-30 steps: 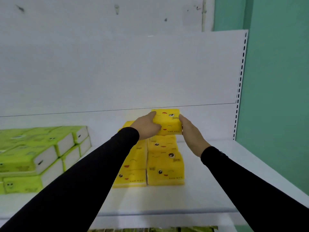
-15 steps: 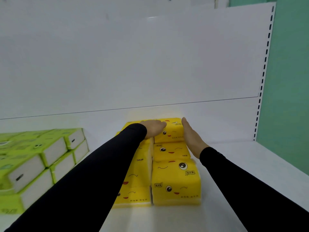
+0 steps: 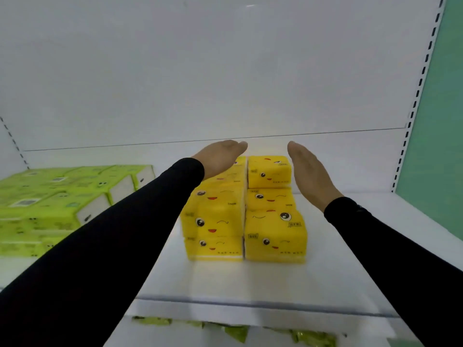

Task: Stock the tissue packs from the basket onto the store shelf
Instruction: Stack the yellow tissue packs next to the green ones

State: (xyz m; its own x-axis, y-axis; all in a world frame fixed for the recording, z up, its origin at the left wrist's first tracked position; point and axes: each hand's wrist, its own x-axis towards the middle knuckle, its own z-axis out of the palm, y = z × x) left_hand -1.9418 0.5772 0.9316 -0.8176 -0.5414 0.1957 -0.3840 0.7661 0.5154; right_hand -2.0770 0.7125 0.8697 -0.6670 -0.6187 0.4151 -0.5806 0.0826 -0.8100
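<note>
Several yellow tissue packs with cartoon faces stand stacked in two columns on the white shelf. The rearmost pack of the right column lies at the back against the shelf's rear panel. My left hand hovers flat, fingers straight, above the left column. To the right of the rear pack is my right hand, flat and on edge, a small gap away from it. Neither hand holds anything. The basket is out of view.
Green tissue packs are stacked on the shelf's left side. A slotted upright and a green wall bound the shelf on the right. Green packets show on the level below the shelf's front edge.
Both hands held a yellow pack, set it at the back of the right column, then let go and spread apart. The camera moved closer to the shelf.
</note>
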